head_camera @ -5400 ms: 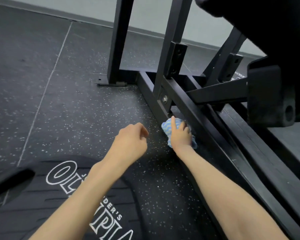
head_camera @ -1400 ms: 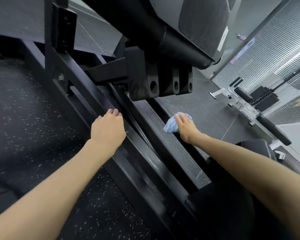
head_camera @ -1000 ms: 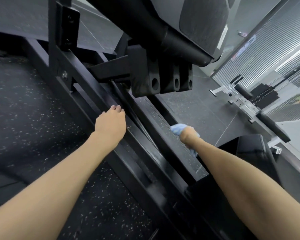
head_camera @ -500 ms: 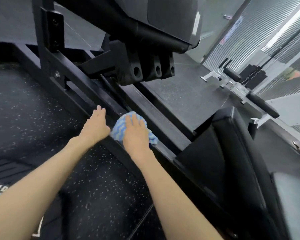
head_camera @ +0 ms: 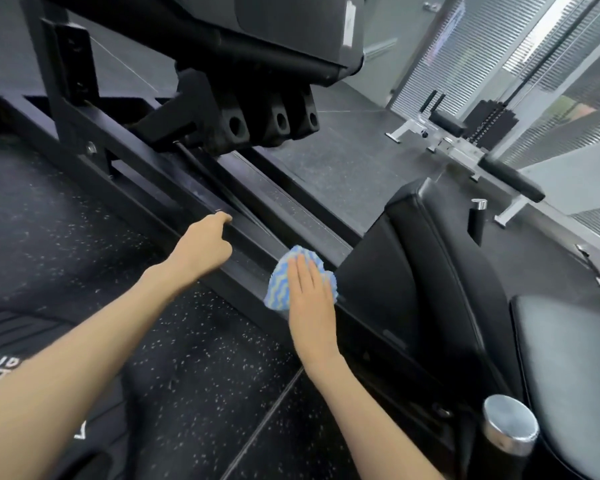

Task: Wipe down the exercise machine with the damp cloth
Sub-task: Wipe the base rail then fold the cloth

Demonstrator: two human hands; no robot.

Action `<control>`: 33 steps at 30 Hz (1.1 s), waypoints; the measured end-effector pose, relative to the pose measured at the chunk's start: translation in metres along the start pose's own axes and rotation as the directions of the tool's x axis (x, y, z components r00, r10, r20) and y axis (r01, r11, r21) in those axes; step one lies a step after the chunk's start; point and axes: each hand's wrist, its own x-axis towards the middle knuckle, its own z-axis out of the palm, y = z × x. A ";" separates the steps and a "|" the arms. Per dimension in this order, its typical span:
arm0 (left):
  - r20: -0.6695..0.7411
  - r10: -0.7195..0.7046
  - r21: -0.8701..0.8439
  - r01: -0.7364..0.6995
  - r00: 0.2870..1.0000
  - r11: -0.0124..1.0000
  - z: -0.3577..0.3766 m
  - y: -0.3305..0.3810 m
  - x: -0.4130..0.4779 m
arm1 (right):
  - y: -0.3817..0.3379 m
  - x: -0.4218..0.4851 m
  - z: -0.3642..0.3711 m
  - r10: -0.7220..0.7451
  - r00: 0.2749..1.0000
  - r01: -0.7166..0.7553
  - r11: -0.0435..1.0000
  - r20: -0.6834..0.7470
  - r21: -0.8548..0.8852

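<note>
Right hand lies flat, fingers straight and together, pressing the crumpled blue-and-white zigzag-striped cloth onto the black steel base rail of the exercise machine, at the rail's near stretch just left of the black padded vinyl seat back. Cloth pokes out past the fingertips and on the hand's left side. Left hand sits farther up the same rail, left of the cloth and apart from it, fingers curled over the rail's top edge, gripping it. Above and far, the black carriage block with three round holes hangs under a big dark padded plate. Black speckled rubber floor lies left of the rail. Chrome-capped handle end at near right, beside the grey seat pad. Another grey-framed machine with a black weight stack stands far right by ribbed glass panels.
</note>
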 end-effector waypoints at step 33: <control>0.169 0.245 0.092 -0.263 0.955 0.960 0.076 0.067 -0.001 | 0.043 -0.060 0.000 0.436 0.789 -0.484 0.875 -0.433 0.001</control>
